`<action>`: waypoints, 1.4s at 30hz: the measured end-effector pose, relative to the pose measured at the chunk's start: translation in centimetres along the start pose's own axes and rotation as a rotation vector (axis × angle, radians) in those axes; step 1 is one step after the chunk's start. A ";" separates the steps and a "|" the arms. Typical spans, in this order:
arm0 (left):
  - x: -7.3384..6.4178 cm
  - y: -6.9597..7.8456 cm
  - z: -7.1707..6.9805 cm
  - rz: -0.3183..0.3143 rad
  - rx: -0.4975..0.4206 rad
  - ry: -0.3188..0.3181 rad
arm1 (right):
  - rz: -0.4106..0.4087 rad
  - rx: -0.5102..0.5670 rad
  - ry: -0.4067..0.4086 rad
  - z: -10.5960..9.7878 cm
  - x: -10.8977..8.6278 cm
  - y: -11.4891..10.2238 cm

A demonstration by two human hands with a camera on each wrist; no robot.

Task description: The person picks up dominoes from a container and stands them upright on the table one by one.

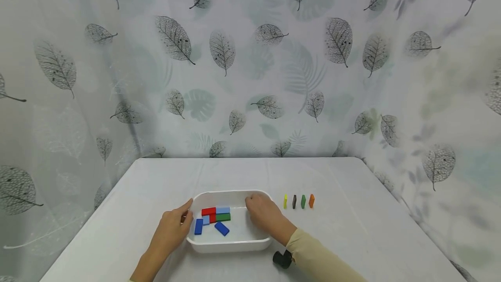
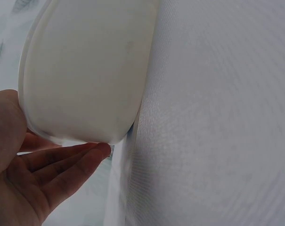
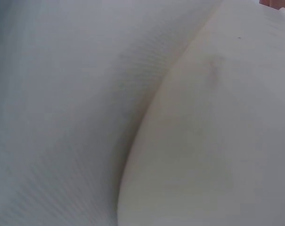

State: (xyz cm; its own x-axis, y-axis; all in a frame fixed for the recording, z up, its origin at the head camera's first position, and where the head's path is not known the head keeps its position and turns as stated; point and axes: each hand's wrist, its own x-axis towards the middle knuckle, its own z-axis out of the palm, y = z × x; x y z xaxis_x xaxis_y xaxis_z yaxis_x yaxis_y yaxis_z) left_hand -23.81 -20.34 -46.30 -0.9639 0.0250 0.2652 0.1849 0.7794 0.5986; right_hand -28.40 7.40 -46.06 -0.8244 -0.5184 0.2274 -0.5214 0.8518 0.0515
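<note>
A white tray (image 1: 227, 248) holds several coloured blocks at its left side: red blocks (image 1: 208, 211), light blue blocks (image 1: 223, 210), a green block (image 1: 223, 217) and dark blue blocks (image 1: 222, 228). My left hand (image 1: 171, 228) is at the tray's left end, its fairly straight fingers touching the outer wall, as the left wrist view also shows. Inside the right end of the tray, my right hand (image 1: 266, 214) reaches down with bent fingers. Its fingertips are hidden, so whether they pinch anything does not show. The right wrist view has mostly the tray's outer wall (image 3: 194, 141).
To the right of the tray, a yellow block (image 1: 285, 201), a dark brown block (image 1: 294, 202), a green block (image 1: 303, 202) and an orange block (image 1: 311, 201) stand upright in a row. A black device (image 1: 282, 259) is at my right wrist. Leaf-patterned curtains (image 1: 250, 77) surround the white table (image 1: 352, 238).
</note>
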 end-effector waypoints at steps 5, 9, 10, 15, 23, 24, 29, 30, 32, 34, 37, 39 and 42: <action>0.0 0.0 0.1 -0.006 -0.003 0.001 | 0.014 0.044 0.017 0.2 0.1 0.2; 0.0 -0.1 0.2 -0.006 -0.003 0.002 | 0.017 0.057 0.023 0.3 0.1 0.2; 0.0 -0.1 0.2 -0.006 -0.003 0.003 | 0.022 0.065 0.023 0.3 0.0 0.2; 0.0 -0.1 0.1 -0.002 -0.005 0.003 | 0.035 0.118 0.035 0.1 0.0 0.2; 0.0 -0.2 0.2 0.012 -0.001 0.016 | 0.028 0.192 0.051 -0.1 0.1 0.5; 0.0 -0.2 0.2 0.014 -0.001 0.018 | 0.027 0.206 0.058 -0.2 0.1 0.6; 0.0 -0.3 0.2 0.020 -0.006 0.022 | 0.035 0.299 0.095 -0.3 0.2 0.8; 0.0 -0.3 0.2 0.021 -0.008 0.022 | 0.038 0.320 0.105 -0.4 0.2 0.8; 0.0 -0.3 0.3 0.021 -0.010 0.023 | 0.041 0.355 0.127 -0.4 0.1 0.8; 0.0 -0.3 0.3 0.019 -0.010 0.024 | 0.042 0.381 0.150 -0.4 0.1 0.9; 0.0 -0.3 0.3 0.015 -0.011 0.023 | 0.033 0.424 0.184 -0.5 0.0 1.1; 0.0 -0.3 0.3 0.013 -0.011 0.022 | 0.027 0.454 0.202 -0.6 -0.1 1.1; 0.0 -0.3 0.2 0.010 -0.009 0.022 | 0.018 0.495 0.221 -0.8 -0.2 1.2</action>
State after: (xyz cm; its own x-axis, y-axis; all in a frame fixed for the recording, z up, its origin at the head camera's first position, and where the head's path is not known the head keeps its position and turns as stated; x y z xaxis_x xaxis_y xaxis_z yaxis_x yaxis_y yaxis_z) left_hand -23.90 -20.38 -46.64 -0.9575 0.0190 0.2880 0.1965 0.7737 0.6023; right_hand -28.69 8.58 -45.24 -0.7956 -0.4304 0.4263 -0.5935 0.6948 -0.4062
